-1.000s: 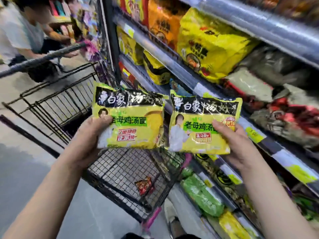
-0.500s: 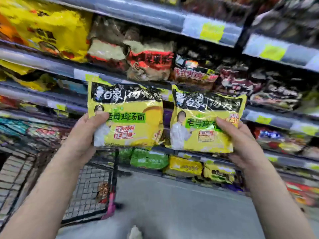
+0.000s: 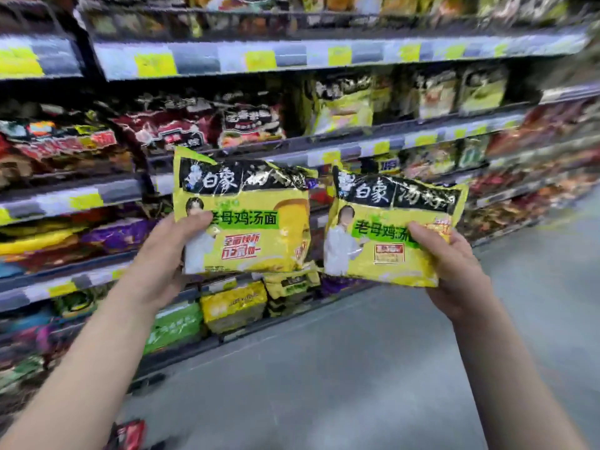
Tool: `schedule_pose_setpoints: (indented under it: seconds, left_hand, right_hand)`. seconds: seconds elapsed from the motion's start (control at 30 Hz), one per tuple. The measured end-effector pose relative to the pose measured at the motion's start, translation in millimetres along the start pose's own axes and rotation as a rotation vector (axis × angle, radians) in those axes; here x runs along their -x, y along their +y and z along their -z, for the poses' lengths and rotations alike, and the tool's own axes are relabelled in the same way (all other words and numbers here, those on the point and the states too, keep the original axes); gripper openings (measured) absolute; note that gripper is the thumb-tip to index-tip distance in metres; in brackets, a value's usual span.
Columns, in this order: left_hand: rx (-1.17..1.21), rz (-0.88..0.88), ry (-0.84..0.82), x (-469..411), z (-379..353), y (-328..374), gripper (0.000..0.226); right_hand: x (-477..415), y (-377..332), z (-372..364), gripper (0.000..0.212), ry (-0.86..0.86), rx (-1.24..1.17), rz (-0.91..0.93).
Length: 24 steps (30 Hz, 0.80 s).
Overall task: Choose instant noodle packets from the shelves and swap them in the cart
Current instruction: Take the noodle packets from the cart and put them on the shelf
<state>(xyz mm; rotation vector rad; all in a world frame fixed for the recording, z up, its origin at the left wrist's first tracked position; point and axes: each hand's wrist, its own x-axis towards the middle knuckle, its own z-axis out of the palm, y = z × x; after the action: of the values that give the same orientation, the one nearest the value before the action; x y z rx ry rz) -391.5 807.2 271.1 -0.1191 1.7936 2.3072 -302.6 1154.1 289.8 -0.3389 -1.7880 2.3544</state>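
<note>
We hold two yellow instant noodle packets up in front of the shelves (image 3: pixel 324 147), faces toward us, print upright, black title band along each top edge. The left packet (image 3: pixel 242 216) sits nearly level, its long axis running left to right; our left hand (image 3: pixel 162 264) has its grip clenched on the packet's lower left corner, thumb across the front. The right packet (image 3: pixel 393 228) lies just right of the left packet, a narrow gap between their near edges, and it is tilted, its right end lower than its left, long axis likewise sideways. Our right hand (image 3: pixel 454 274) grips its lower right corner, thumb on the front, fingers behind. Both packets are raised clear of the shelf edges behind them. Below and right of the left packet the grey floor (image 3: pixel 357 368) of the aisle lies open. Far below it, at the bottom edge, a small red packet (image 3: pixel 131 433) shows, blurred.
</note>
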Motion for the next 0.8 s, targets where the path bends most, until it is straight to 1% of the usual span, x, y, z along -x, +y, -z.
schedule_pose_setpoints:
  seconds: [0.07,0.1,0.13,0.17,0.2,0.27,0.3,0.33,0.4,0.43,0.5,0.57,0.6,0.7,0.73,0.8]
  left_hand:
    - [-0.009,0.052,-0.051,2,-45,-7,0.073]
    - [-0.018,0.06,-0.08,5,-68,-11,0.085]
    - [-0.016,0.051,-0.119,7,-88,-17,0.089]
    - [-0.025,0.046,-0.146,10,-110,-22,0.089]
    - [-0.035,0.033,-0.169,11,-132,-29,0.082]
    - [-0.047,0.013,-0.211,14,-172,-42,0.053]
    - [-0.043,0.002,-0.216,17,-191,-47,0.04]
    - [-0.042,-0.001,-0.224,18,-209,-51,0.03]
    - [-0.049,0.016,-0.21,19,-240,-58,0.012]
    - [-0.064,0.017,-0.216,21,-255,-60,0.007]
    - [-0.089,0.036,-0.237,14,-279,-64,0.012]
    - [-0.11,0.051,-0.253,1,-298,-67,0.005]
    - [-0.108,0.061,-0.276,-6,-308,-67,0.007]
    - [-0.088,0.061,-0.344,-26,-343,-65,0.036]
    - [-0.082,0.044,-0.36,-36,-353,-65,0.041]
    - [-0.08,0.022,-0.38,-58,-377,-64,0.045]
  right_hand:
    - [13,-12,49,0.021,0.039,-0.005,0.018]
    - [18,-17,73,0.023,0.057,-0.006,0.022]
    - [24,-23,94,0.026,0.077,-0.007,0.026]
    - [28,-29,115,0.033,0.097,-0.003,0.032]
    - [32,-34,134,0.047,0.118,0.005,0.035]
    - [41,-45,168,0.083,0.148,0.022,0.036]
    - [45,-49,184,0.092,0.16,0.023,0.04]
    - [48,-54,199,0.093,0.174,0.021,0.044]
    - [54,-62,225,0.088,0.203,0.003,0.051]
    - [55,-66,237,0.089,0.215,-0.002,0.06]
    - [55,-73,257,0.093,0.222,0.005,0.081]
    - [51,-81,274,0.099,0.223,0.016,0.098]
    - [47,-86,282,0.102,0.234,0.016,0.105]
    - [28,-95,305,0.103,0.259,-0.005,0.125]
    - [20,-98,312,0.101,0.259,-0.01,0.132]
    - [0,-103,328,0.096,0.26,-0.013,0.146]
